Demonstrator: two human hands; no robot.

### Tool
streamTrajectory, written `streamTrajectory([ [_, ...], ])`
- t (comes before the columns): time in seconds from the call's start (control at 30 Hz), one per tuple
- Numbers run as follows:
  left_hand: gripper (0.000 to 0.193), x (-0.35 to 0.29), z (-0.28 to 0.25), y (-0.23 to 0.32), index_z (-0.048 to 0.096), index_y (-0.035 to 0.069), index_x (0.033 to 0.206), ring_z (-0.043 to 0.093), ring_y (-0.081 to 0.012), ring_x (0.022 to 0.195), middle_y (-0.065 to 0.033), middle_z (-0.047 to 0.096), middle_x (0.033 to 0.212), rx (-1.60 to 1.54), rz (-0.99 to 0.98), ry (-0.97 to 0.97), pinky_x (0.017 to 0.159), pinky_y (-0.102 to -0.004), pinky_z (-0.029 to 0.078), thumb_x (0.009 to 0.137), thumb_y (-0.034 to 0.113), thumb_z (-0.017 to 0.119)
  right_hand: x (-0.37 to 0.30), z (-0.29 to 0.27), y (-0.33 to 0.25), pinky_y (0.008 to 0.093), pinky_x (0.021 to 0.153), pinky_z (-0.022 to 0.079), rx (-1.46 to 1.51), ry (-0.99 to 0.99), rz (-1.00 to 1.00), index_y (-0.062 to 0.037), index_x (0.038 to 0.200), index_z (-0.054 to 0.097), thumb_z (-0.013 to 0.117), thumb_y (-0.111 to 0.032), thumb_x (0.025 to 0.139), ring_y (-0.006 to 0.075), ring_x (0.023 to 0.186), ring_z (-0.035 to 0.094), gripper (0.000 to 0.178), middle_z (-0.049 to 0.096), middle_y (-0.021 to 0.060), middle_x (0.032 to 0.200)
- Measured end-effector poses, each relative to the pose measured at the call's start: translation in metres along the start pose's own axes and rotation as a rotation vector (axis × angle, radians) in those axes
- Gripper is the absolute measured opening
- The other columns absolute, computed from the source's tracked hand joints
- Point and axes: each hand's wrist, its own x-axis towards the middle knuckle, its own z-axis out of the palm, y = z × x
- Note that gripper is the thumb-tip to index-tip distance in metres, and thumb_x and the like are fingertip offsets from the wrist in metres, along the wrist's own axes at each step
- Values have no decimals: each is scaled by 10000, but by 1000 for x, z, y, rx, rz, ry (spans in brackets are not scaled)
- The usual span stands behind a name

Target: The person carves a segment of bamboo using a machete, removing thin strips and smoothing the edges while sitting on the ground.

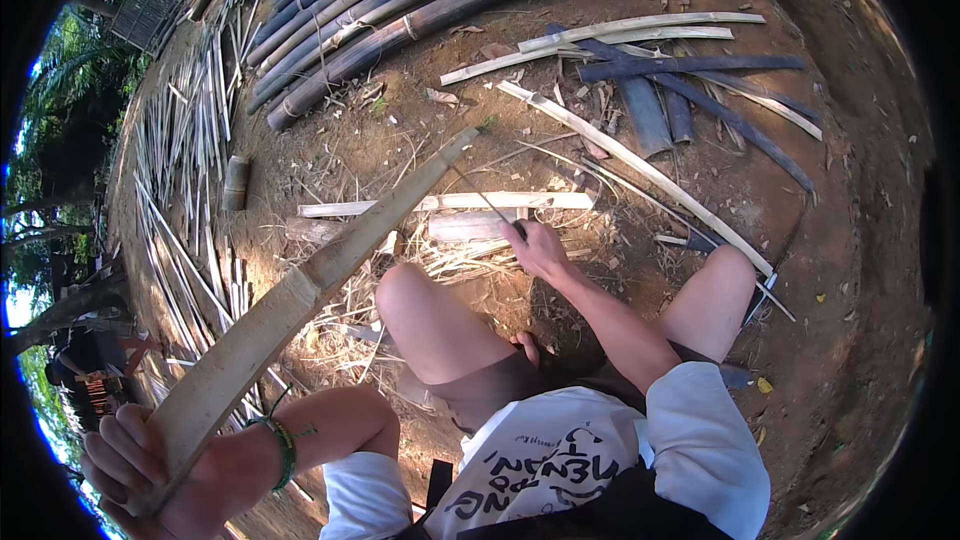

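Note:
My left hand point(140, 460) is closed around the near end of a long split bamboo strip point(250, 350) at the lower left. The strip slants up and away to the right, with a node partway along it. In front of my body, my right hand point(543, 248) grips the dark handle of a knife. Its thin blade point(485, 200) points up and left, and the tip appears to meet the strip's far end; whether it touches, I cannot tell. Beyond my knees a pale bamboo strip point(555, 201) lies across a short log point(465, 227), with shavings around it.
Dark bamboo poles point(400, 25) lie stacked at the back. Many thin slats point(185, 140) cover the ground at left, near a short bamboo section point(235, 183). Pale strips point(640, 155) and dark split pieces point(690, 66) lie at right. A person point(85, 370) is at far left.

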Motion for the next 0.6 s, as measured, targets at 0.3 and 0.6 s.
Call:
streamTrajectory([
  [0.3,333,13,10,-2,335,151,595,288,-96,462,32,282,568,-127,-57,-120,418,-241,299,921,217,349,46,2,78,479,806,530,-135,176,303,90,1004,638,429,-590,948,419,903,666,714,672,298,931],
  [0.6,279,21,-4,-15,352,140,687,282,-76,508,54,282,603,-268,-66,-260,485,-231,297,954,214,324,47,15,80,472,570,451,-17,455,-194,10,778,640,500,-561,937,370,592,615,609,609,231,646],
])
